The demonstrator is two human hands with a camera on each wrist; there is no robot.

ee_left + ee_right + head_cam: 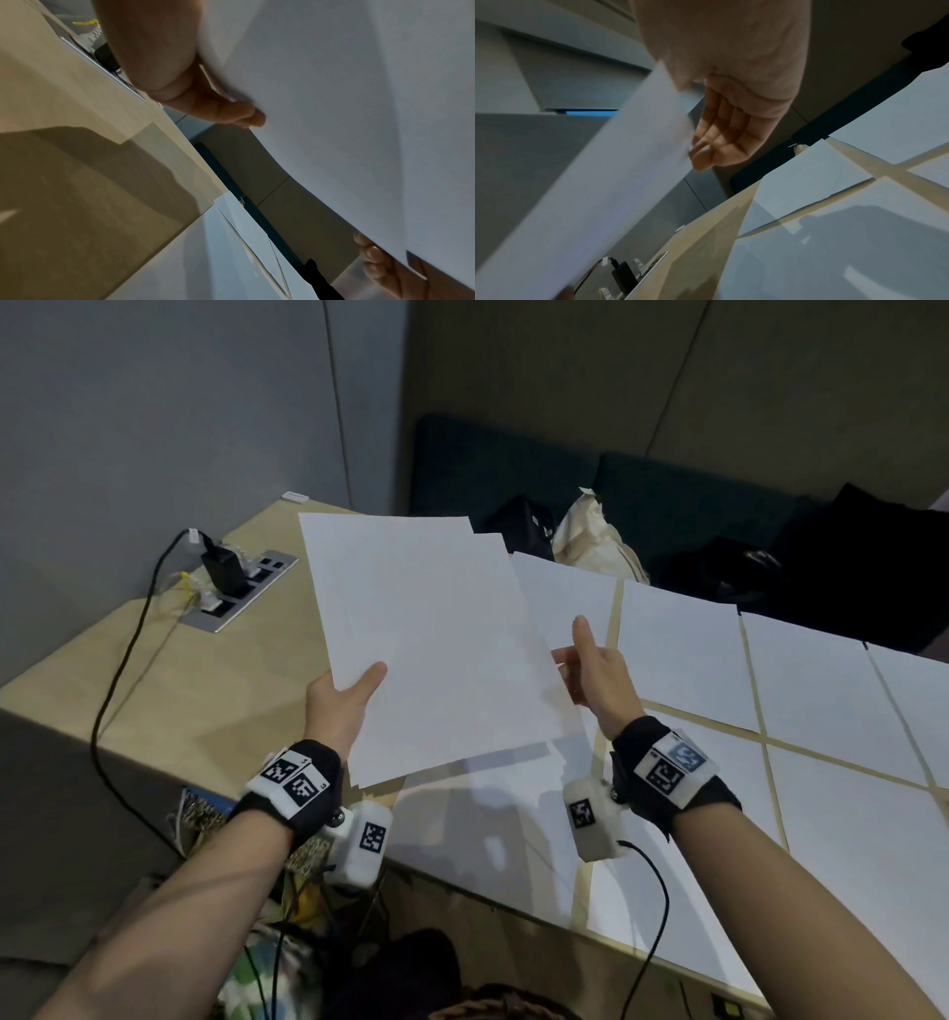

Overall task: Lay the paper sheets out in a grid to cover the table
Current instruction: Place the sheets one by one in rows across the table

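I hold a small stack of white paper sheets (426,639) tilted in the air above the table's bare left part (205,670). My left hand (354,690) grips the stack's lower left edge, thumb on top and fingers (239,113) underneath. My right hand (575,654) is at the stack's right edge. Its straight fingers (716,138) reach under the paper (590,192) and its thumb stands up clear of it. Several laid sheets (683,654) cover the table to the right in rows, with narrow strips of wood between them.
A metal socket panel (241,588) with a black charger (223,567) and cable sits at the table's far left. Dark bags and a cream bag (595,536) lie on the bench behind the table. A wall runs along the left.
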